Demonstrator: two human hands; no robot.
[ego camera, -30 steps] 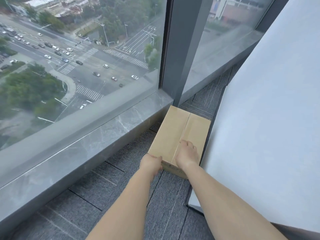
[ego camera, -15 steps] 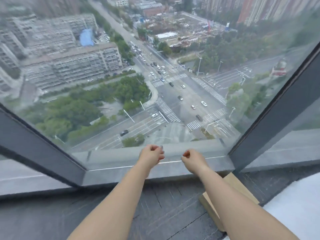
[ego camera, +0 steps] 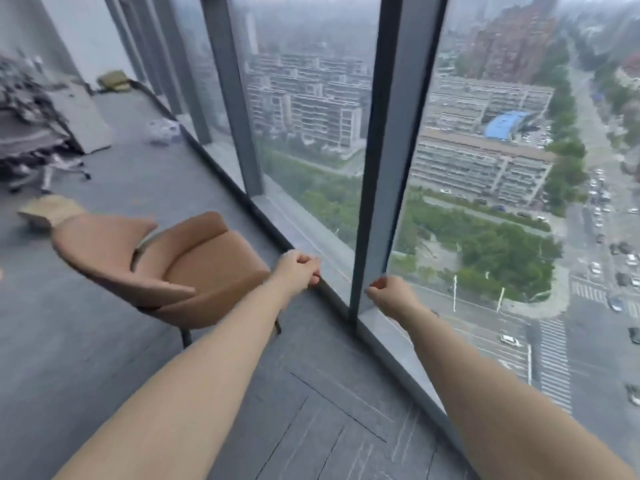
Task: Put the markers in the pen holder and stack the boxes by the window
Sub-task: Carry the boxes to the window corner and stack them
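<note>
I see two bare arms reaching out in front of me over the dark grey carpet floor (ego camera: 322, 427). The left hand (ego camera: 298, 269) is curled into a loose fist with nothing in it, and it hangs over the edge where the floor meets the grey stone window ledge (ego camera: 304, 233). The right hand (ego camera: 389, 292) is curled shut too, and it holds nothing. It shows in front of the glass, just to the right of the dark metal window post (ego camera: 384, 140). The two hands are near each other but do not touch, and the bottom of the post shows between them. To the left of the left arm stands a tan padded armchair with thin dark legs (ego camera: 166, 265), close to the ledge. Far off on the left I see a messy pile of dark office chairs (ego camera: 31, 133), all blurry. A small white bundle (ego camera: 162, 131) lies on the floor by the ledge; I cannot tell what it is. A flat brown cardboard box (ego camera: 112, 80) lies far back by the wall near the window. I cannot find any markers or a pen holder here. Through the tall glass window (ego camera: 502, 168) I look down on grey buildings, green trees and a road with cars.
</note>
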